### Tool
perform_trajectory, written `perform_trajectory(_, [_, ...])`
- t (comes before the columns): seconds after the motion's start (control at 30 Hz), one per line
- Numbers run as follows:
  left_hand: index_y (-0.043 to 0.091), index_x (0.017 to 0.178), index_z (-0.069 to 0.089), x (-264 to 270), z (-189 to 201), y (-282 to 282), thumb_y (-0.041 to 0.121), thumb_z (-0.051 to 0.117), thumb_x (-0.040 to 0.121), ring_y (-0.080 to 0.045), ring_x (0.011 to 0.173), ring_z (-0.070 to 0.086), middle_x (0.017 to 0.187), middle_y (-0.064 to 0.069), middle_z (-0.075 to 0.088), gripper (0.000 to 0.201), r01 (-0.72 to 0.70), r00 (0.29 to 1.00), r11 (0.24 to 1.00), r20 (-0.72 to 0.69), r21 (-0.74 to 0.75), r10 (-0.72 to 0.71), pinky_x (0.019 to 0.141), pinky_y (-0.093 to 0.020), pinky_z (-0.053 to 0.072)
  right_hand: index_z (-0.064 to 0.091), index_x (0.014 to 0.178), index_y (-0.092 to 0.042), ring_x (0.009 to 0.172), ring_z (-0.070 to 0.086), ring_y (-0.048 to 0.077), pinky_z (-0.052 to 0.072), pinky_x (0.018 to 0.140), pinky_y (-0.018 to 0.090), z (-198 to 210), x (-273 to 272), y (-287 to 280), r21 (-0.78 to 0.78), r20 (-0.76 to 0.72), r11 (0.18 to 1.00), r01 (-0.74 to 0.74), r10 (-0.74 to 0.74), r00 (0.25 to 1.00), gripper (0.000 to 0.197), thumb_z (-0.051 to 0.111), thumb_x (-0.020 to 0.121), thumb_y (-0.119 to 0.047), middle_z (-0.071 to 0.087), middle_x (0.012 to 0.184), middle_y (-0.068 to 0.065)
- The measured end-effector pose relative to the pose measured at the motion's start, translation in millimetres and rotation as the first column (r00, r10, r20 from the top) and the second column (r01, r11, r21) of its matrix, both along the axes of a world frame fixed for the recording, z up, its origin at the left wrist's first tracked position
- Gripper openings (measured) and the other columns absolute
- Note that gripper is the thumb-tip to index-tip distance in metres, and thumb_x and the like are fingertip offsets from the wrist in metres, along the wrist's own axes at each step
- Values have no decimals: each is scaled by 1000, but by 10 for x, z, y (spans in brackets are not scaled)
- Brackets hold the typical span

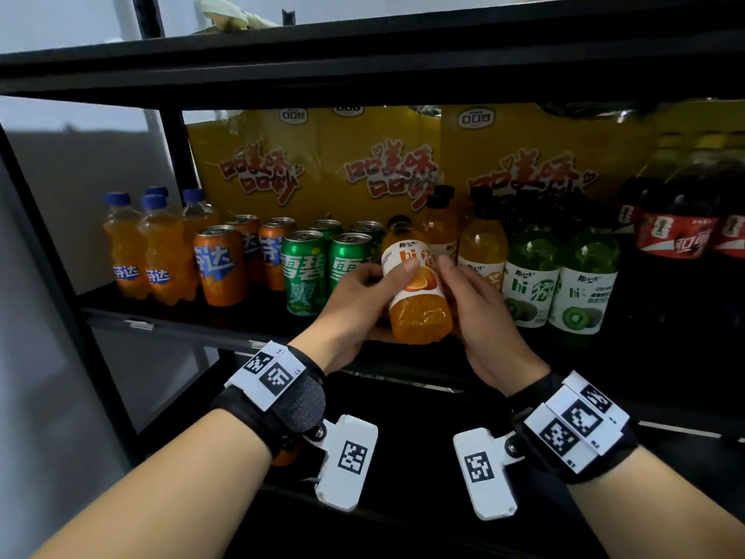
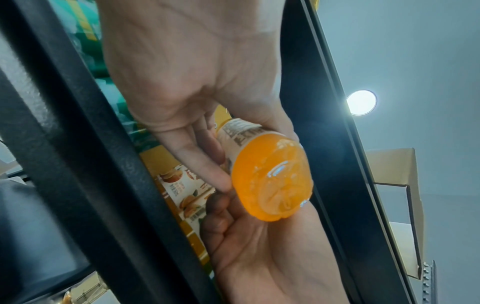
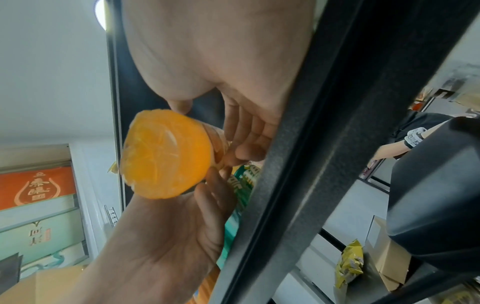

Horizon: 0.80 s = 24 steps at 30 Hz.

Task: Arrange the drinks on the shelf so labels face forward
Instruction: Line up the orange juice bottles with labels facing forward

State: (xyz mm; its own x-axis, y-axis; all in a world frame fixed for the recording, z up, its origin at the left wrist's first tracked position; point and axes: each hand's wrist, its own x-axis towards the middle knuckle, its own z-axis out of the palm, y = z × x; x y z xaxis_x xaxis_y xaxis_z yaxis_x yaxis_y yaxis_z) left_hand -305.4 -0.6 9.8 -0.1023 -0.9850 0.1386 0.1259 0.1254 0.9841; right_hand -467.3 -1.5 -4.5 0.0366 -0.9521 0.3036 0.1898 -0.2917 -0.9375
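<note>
At centre frame, my left hand (image 1: 354, 300) and right hand (image 1: 479, 312) both grip the orange bottle (image 1: 417, 284), fingers curled around it.

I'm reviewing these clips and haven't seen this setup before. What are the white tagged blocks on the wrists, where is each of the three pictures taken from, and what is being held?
No machine here: a person works with bare hands. The white blocks are wrist cameras with printed markers. The big picture comes from a head camera looking at a black shelf; the other two look up along each hand. On the shelf stand orange soda bottles, orange cans, green cans, kiwi bottles and cola bottles, with yellow boxes behind. The left hand and right hand both grip one orange juice bottle, tilted, its label towards the camera. The wrist views show its base off the shelf.
</note>
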Motion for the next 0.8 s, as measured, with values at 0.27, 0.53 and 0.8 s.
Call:
perform_trajectory(0.27, [24,117,63,77,25,-17,43,86,75,-19,91,78,103,0,79,51,-67,997,992,21,-103,69,63,-38,62,76,102,-34,87,77,13,60,69,33,81,-54,24,-11,-160,999,41,-43,986,37,48,102,-59,80,97,-7])
perform_trajectory(0.53, [35,138,58,165,-146,-78,51,88,68,-10,83,72,88,10,71,78,-172,884,875,322,-452,340,79,-38,63,69,97,-40,88,66,-7,51,72,12,339,-286,-5,-340,-314,912,229,-340,886,14,73,95,-27,71,96,-16])
perform_trajectory(0.8, [40,133,56,88,-331,-60,46,78,87,4,102,69,111,25,73,51,-195,807,824,390,-532,443,86,-24,59,61,135,-20,131,49,21,38,111,34,854,-408,-35,-575,-561,776,261,-606,565,35,63,100,-25,54,139,1])
